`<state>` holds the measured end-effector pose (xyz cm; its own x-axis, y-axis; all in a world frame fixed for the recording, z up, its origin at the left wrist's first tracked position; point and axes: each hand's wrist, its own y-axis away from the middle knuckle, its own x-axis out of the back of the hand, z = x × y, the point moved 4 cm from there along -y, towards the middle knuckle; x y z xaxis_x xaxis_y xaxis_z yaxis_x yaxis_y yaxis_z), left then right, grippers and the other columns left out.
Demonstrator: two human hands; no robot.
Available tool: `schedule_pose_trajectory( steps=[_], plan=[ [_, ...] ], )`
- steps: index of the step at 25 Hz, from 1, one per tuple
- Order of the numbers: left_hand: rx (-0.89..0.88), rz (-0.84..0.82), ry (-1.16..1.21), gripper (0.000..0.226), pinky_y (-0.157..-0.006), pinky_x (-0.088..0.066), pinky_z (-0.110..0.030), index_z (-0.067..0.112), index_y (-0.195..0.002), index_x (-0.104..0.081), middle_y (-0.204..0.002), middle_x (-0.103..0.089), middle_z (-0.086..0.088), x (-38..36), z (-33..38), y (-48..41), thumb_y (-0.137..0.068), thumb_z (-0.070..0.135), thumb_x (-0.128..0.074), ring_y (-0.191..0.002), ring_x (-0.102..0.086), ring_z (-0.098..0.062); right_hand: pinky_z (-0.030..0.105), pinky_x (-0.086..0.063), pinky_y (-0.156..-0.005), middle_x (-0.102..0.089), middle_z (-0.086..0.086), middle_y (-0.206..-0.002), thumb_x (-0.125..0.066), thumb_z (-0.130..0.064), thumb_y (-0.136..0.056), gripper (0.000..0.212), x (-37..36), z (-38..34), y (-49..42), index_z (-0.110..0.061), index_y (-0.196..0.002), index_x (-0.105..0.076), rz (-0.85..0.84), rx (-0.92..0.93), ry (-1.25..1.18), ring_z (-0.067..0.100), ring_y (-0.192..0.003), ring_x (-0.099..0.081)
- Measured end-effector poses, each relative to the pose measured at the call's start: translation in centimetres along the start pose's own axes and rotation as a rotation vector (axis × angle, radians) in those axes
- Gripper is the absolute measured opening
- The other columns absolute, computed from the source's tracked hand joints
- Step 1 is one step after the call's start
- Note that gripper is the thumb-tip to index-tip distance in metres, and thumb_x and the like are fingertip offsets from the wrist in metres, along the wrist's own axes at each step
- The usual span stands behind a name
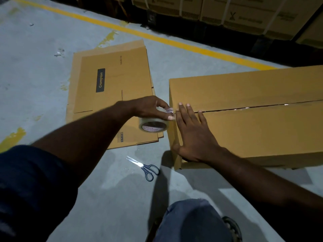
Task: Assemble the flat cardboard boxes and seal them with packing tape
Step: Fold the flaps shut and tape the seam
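The box (253,88) is set on the floor (43,67), its seam (262,106) run lengthwise to the right, seemingly taped. At its left end the roll (153,124) is gripped by the left hand (150,107), fingers curled round it; the right hand (194,135) is pressed flat just beside.
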<state>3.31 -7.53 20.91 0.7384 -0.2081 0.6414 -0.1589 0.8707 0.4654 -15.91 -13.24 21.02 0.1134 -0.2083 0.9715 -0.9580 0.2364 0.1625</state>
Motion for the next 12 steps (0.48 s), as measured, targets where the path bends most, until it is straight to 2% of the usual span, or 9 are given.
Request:
schedule_pose_trajectory(
  steps=[2, 6, 8, 10, 12],
  plan=[
    [-0.025, 0.015, 0.015, 0.039, -0.087, -0.048, -0.027, 0.033, -0.111, -0.071, -0.113, -0.067, 0.015, -0.5, 0.0, 0.1, -0.083, 0.060, -0.068, -0.100, -0.063, -0.002, 0.053, 0.000, -0.124, 0.014, 0.010, -0.167, -0.047, -0.061, -0.079, 0.108, -0.1, 0.3, 0.4, -0.009, -0.160, 0.001, 0.001, 0.014, 0.015, 0.029, -0.154, 0.013],
    [-0.024, 0.106, -0.022, 0.072, -0.101, -0.042, -0.032, 0.027, -0.131, -0.061, -0.138, -0.057, 0.009, -0.8, 0.1, 0.8, -0.074, 0.072, -0.062, -0.122, -0.053, -0.008, 0.053, 0.000, -0.124, 0.013, 0.011, -0.167, -0.045, -0.061, -0.079, 0.106, -0.2, 0.4, 0.6, -0.008, -0.160, 0.000, 0.005, 0.009, 0.025, 0.029, -0.154, 0.012],
    [-0.025, 0.137, 0.000, 0.077, -0.099, -0.044, -0.033, 0.027, -0.127, -0.064, -0.132, -0.060, 0.010, -0.8, -0.1, 1.4, -0.070, 0.078, -0.059, -0.118, -0.055, -0.008, 0.053, 0.000, -0.124, 0.015, 0.010, -0.167, -0.045, -0.062, -0.080, 0.107, -0.2, 0.7, 0.7, -0.011, -0.160, 0.003, -0.005, 0.000, 0.012, 0.028, -0.154, 0.013],
    [-0.015, 0.172, 0.009, 0.074, -0.090, -0.046, -0.028, 0.027, -0.119, -0.068, -0.121, -0.064, 0.014, -0.4, -1.6, 3.2, -0.067, 0.079, -0.058, -0.106, -0.060, -0.001, 0.054, 0.001, -0.124, 0.017, 0.009, -0.167, -0.047, -0.063, -0.080, 0.108, -0.3, 1.2, 0.9, -0.016, -0.160, 0.008, -0.014, -0.015, -0.004, 0.028, -0.154, 0.015],
    [0.027, 0.213, 0.039, 0.062, -0.082, -0.049, -0.025, 0.026, -0.111, -0.071, -0.112, -0.067, 0.016, 0.1, -4.0, 5.4, -0.073, 0.074, -0.063, -0.094, -0.062, 0.005, 0.055, -0.001, -0.123, 0.018, 0.009, -0.167, -0.047, -0.062, -0.079, 0.107, -0.4, 1.3, 1.0, -0.020, -0.160, 0.009, -0.012, -0.015, -0.005, 0.028, -0.154, 0.015]
  ],
)
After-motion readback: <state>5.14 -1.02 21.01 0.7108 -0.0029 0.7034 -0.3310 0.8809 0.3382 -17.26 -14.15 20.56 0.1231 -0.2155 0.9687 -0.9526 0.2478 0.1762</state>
